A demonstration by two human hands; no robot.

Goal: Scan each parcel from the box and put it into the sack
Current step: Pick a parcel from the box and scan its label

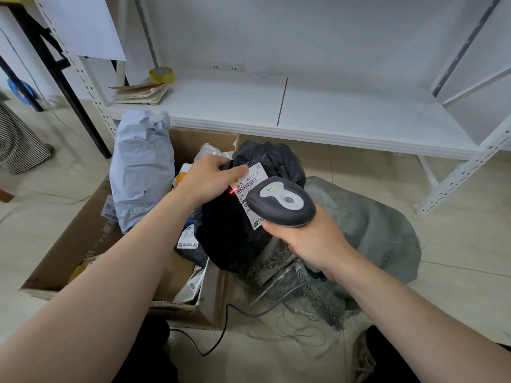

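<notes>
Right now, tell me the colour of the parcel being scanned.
The parcel is black; the head view shows it.

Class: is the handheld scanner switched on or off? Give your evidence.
On: a red light glows on the black parcel beside its label, just ahead of the scanner.

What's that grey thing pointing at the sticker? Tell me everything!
A handheld scanner: rounded dark grey plastic-looking head, pale grey top panel with a small logo and speaker grille. The right hand grips its handle, hiding most of it. A black cable trails from it across the floor. It points at the white label on the black parcel, casting a red dot there.
</notes>
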